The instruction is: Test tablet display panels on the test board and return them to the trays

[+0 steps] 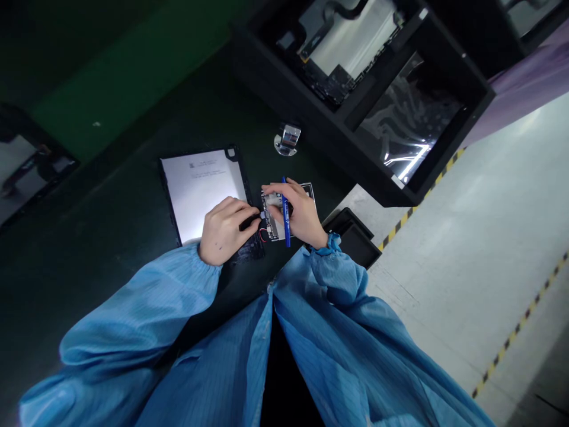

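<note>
My left hand [227,228] is closed in a pinch at the left edge of a small circuit board [274,230]. A small pale connector piece [262,214] shows at its fingertips; what the fingers hold is mostly hidden. Thin red and black wires [262,235] curl just below. My right hand [302,210] grips a blue marker pen [285,222], which stands across its fingers, while its fingertips rest on the board. Partly beneath my left hand lies a flat tablet-like panel [202,184] with a black frame and a white printed face.
A clear, shiny bracket-like piece [288,140] lies beyond the board. A large black divided tray [311,112] holds panels and film at upper right. Small black trays [355,237] sit at the table's right edge. Another dark-framed panel [26,166] lies far left.
</note>
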